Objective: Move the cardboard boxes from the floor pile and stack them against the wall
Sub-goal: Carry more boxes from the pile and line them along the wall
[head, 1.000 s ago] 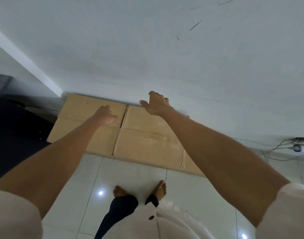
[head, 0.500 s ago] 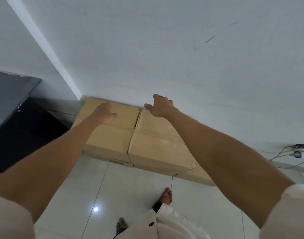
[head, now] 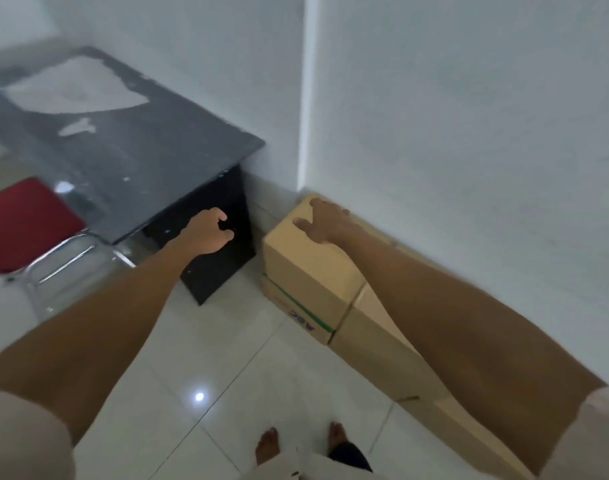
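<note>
Several brown cardboard boxes stand stacked in a row along the white wall [head: 469,133] on the right. The top box nearest the corner [head: 306,268] lies on a lower box with a green stripe [head: 296,311]. My right hand [head: 322,220] rests flat on the far end of that top box, fingers spread. Off the boxes, my left hand [head: 209,233] hovers in the air in front of the black table leg, fingers loosely curled, holding nothing. More boxes [head: 375,337] run along the wall under my right forearm.
A dark grey table [head: 123,161] with worn white patches fills the left corner, its black leg panel [head: 223,271] close to the boxes. A red-seated chair with a chrome frame [head: 22,223] is tucked under it. My bare feet [head: 266,445] stand on white floor tiles.
The view has swung left, bringing the table and chair into sight. My left hand has come off the box top and moved left into the air. My right hand stays on the boxes.
</note>
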Action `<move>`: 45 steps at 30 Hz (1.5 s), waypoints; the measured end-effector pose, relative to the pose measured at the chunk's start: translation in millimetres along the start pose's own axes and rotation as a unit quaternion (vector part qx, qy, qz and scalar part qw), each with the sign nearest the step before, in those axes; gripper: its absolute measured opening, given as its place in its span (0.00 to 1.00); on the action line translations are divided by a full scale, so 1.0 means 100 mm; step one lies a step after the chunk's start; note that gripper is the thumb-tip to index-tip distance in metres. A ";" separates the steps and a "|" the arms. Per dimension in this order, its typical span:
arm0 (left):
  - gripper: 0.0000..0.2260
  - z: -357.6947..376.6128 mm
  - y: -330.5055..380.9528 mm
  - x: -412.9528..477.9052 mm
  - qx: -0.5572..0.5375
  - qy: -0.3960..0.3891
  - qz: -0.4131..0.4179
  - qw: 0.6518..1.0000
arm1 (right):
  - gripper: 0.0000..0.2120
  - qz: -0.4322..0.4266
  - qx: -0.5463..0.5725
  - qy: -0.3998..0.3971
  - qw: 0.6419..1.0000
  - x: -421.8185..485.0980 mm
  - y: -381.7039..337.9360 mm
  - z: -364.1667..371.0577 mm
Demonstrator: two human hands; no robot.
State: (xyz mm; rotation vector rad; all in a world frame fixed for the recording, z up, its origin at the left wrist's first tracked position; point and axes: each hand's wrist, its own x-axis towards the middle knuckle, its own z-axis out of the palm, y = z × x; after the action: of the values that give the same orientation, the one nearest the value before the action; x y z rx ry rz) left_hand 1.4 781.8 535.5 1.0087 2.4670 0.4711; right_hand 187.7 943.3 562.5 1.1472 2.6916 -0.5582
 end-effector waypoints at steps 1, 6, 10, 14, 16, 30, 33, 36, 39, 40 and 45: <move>0.22 -0.07 -0.16 -0.11 -0.009 0.013 -0.017 1.000 | 0.32 -0.024 -0.004 -0.001 1.000 0.00 -0.17 0.02; 0.19 -0.33 -0.86 -0.74 -0.044 0.093 -0.099 0.990 | 0.28 -0.134 -0.036 -0.028 0.990 -0.02 -0.97 0.16; 0.20 -0.46 -1.34 -1.44 -0.054 0.133 -0.184 0.972 | 0.31 -0.211 -0.074 -0.057 0.973 -0.16 -1.62 0.35; 0.22 -0.49 -1.85 -2.27 -0.074 0.168 -0.296 0.937 | 0.32 -0.312 -0.110 -0.085 0.940 -0.49 -2.27 0.64; 0.22 -0.45 -2.05 -2.75 -0.080 0.181 -0.350 0.916 | 0.30 -0.358 -0.122 -0.105 0.920 -0.71 -2.61 0.84; 0.24 0.03 -2.94 -5.95 -0.151 0.261 -0.600 0.741 | 0.30 -0.619 -0.192 -0.195 0.736 -3.16 -4.63 2.14; 0.25 0.11 -3.16 -6.52 -0.170 0.284 -0.625 0.706 | 0.30 -0.652 -0.205 -0.205 0.701 -3.67 -4.99 2.43; 0.24 0.16 -3.39 -7.06 -0.174 0.293 -0.656 0.673 | 0.31 -0.676 -0.217 -0.217 0.670 -4.14 -5.29 2.74; 0.22 0.21 -3.58 -7.50 -0.190 0.293 -0.673 0.651 | 0.30 -0.699 -0.225 -0.228 0.639 -4.52 -5.53 2.95; 0.22 0.22 -3.64 -7.62 -0.188 0.295 -0.676 0.648 | 0.30 -0.706 -0.230 -0.229 0.630 -4.63 -5.60 3.01; 0.22 0.33 -3.93 -8.14 -0.202 0.315 -0.689 0.621 | 0.30 -0.721 -0.245 -0.246 0.600 -5.01 -6.01 3.35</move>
State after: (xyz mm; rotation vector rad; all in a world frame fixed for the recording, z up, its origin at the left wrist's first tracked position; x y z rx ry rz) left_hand 315.0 -65.9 538.8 -1.4789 2.5584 0.7680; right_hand 102.1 96.8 565.3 -1.3342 2.3181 -0.1226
